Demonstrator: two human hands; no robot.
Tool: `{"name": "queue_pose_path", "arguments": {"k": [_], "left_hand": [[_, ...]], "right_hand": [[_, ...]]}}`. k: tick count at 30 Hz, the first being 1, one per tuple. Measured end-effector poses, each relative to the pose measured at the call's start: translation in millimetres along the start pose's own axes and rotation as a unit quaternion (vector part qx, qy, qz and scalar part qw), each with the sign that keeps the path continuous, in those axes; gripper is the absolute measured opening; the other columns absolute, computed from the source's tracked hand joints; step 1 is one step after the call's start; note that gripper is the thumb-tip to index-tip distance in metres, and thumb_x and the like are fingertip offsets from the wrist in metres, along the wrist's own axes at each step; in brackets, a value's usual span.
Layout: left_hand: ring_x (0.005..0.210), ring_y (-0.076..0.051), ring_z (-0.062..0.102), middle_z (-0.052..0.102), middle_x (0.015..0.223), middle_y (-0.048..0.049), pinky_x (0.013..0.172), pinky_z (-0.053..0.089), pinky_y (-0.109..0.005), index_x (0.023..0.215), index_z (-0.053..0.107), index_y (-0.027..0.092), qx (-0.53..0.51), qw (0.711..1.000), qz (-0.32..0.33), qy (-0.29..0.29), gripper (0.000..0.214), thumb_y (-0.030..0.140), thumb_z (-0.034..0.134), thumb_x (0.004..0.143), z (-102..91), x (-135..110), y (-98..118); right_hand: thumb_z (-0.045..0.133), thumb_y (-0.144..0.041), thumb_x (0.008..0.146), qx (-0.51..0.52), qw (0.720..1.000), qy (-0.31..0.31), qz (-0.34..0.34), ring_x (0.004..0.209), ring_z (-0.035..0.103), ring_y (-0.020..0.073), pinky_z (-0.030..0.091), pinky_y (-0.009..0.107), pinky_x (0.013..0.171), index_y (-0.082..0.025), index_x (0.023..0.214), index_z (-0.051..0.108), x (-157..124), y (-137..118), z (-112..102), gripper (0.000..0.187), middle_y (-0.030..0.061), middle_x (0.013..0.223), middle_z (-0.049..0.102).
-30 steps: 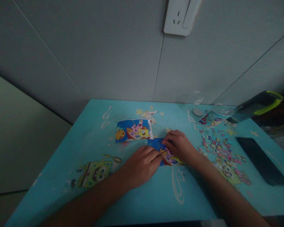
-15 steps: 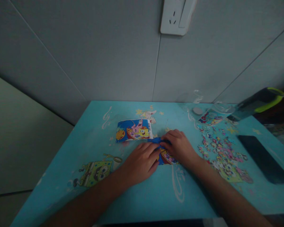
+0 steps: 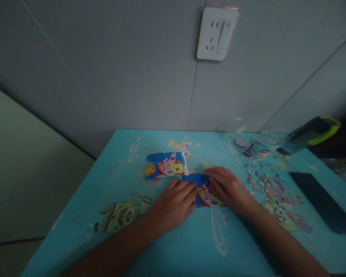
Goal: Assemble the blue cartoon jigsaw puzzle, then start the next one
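A partly covered jigsaw picture (image 3: 202,192), blue with cartoon figures in a boat, lies flat on the table between my hands. My left hand (image 3: 175,202) rests on its left side, fingers stretched out flat and close to each other. At its upper right, my right hand (image 3: 227,188) bends its fingers down onto the picture with the tips close together. Whether a small piece is between them is hidden. Just behind stands a printed picture card (image 3: 165,165) with the same boat scene, its surface slightly curved.
Loose jigsaw pieces (image 3: 272,188) are scattered on the right. Beyond them are a clear printed tub (image 3: 261,148), a small round lid (image 3: 240,142) and a dark bottle with a yellow-green strap (image 3: 308,134). A dark phone (image 3: 324,202) lies at the far right of the patterned table (image 3: 167,250).
My right hand has shifted slightly right and its fingers have uncovered more of the jigsaw picture. The left hand stays nearly in place. The camera has tilted up a little.
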State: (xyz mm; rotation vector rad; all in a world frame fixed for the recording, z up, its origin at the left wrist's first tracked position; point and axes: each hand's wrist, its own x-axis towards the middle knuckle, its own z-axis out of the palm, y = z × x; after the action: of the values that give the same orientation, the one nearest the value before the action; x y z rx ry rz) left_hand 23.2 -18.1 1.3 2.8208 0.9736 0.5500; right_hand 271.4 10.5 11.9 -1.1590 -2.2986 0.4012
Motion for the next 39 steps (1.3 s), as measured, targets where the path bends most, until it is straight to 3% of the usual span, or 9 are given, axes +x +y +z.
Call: {"name": "queue_pose_path", "arguments": {"k": [4,7,11,15,21,30,39], "left_hand": [[0.129,-0.026,0.051,0.059,0.136,-0.0106,0.112,0.039,-0.048,0.131,0.057,0.016,0.002,0.998,-0.015,0.056,0.035,0.029,0.051,0.099,-10.4,-0.7,-8.9],[0.13,-0.026,0.049,0.058,0.136,-0.0101,0.114,0.037,-0.05,0.132,0.056,0.017,0.029,0.992,-0.078,0.095,0.035,0.024,0.049,0.099,-17.9,-4.1,-25.7],[0.131,-0.028,0.048,0.057,0.137,-0.0122,0.112,0.038,-0.053,0.135,0.054,0.016,0.072,0.979,-0.164,0.097,0.038,0.025,0.047,0.099,-17.0,-10.8,-50.1],[0.128,-0.028,0.051,0.061,0.131,-0.0117,0.113,0.036,-0.054,0.131,0.059,0.018,0.092,0.97,-0.207,0.087,0.035,0.027,0.045,0.1,-10.6,-15.9,-64.0],[0.123,-0.026,0.056,0.065,0.125,-0.0118,0.109,0.044,-0.045,0.115,0.069,0.018,0.1,0.964,-0.235,0.079,0.033,0.03,0.041,0.102,-7.1,-25.3,-79.2],[0.114,-0.024,0.058,0.06,0.126,-0.0127,0.104,0.046,-0.04,0.135,0.057,0.019,0.114,0.958,-0.256,0.059,0.039,0.029,0.042,0.101,-9.7,-31.6,-103.6],[0.125,-0.026,0.054,0.054,0.138,-0.015,0.108,0.043,-0.043,0.134,0.057,0.018,0.125,0.953,-0.277,0.014,0.037,0.027,0.044,0.101,-9.9,-18.8,-126.9]], "right_hand": [[0.041,-0.032,0.104,-0.013,0.998,-0.067,0.008,0.138,0.047,0.0264,0.043,0.049,0.113,-0.025,0.154,0.037,-11.3,-16.3,4.1,0.051,0.0115,0.153,0.046],[0.043,-0.045,0.102,-0.061,0.989,-0.131,0.011,0.15,0.026,0.0311,0.025,0.059,0.121,-0.029,0.161,0.017,-22.8,-37.4,15.8,0.066,0.0088,0.165,0.026],[0.042,-0.054,0.101,-0.084,0.981,-0.177,0.011,0.153,0.009,0.036,0.009,0.068,0.12,-0.034,0.16,0.012,-35.8,-55.8,26.1,0.07,0.0062,0.167,0.013],[0.041,-0.053,0.101,-0.077,0.98,-0.182,0.007,0.153,0.009,0.0367,0.007,0.069,0.12,-0.036,0.16,0.014,-34.4,-52.3,27.5,0.067,0.0056,0.167,0.01],[0.034,-0.054,0.103,-0.1,0.978,-0.184,0.012,0.153,0.01,0.0361,0.007,0.068,0.12,-0.036,0.16,0.014,-15.6,-30.1,25.6,0.063,0.0062,0.167,0.009],[0.022,-0.058,0.104,-0.13,0.97,-0.204,0.005,0.153,0.011,0.0349,0.004,0.065,0.12,-0.033,0.159,0.022,42.6,11.3,28.6,0.061,0.0092,0.167,0.011],[0.018,-0.063,0.102,-0.142,0.97,-0.196,0.022,0.153,0.011,0.0327,0.002,0.061,0.121,-0.027,0.16,0.022,82.9,32.1,41.9,0.068,0.0111,0.167,0.012]]}}
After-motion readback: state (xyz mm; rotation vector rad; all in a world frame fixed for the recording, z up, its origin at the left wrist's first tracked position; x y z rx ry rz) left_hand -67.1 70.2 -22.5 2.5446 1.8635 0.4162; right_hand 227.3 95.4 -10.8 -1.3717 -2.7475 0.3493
